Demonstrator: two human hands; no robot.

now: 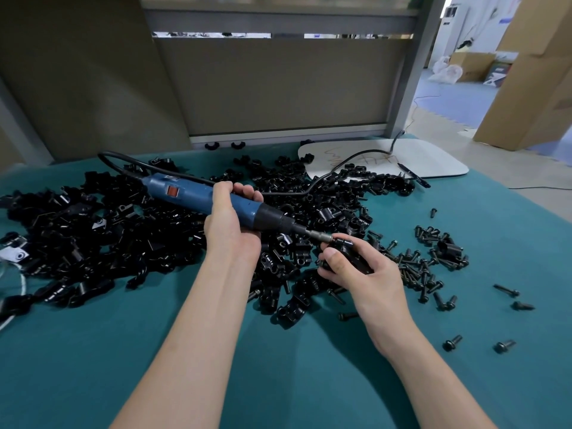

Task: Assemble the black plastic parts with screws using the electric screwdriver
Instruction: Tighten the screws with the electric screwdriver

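Black plastic parts (93, 230): were heaped across the left and middle of the teal desk (77, 351), reaching toward its far edge.
Electric screwdriver (192, 195): blue, slanted above the heap, its bit met the held part.
Left hand (230, 224): fingers (244, 191) curled round the screwdriver's barrel.
Right hand (371, 283): fingers and thumb pinched one black part (353, 257) over the heap's right side.
Screws (427, 267): lay scattered toward the desk's right edge.
White board (439, 159): sat at the far right corner.
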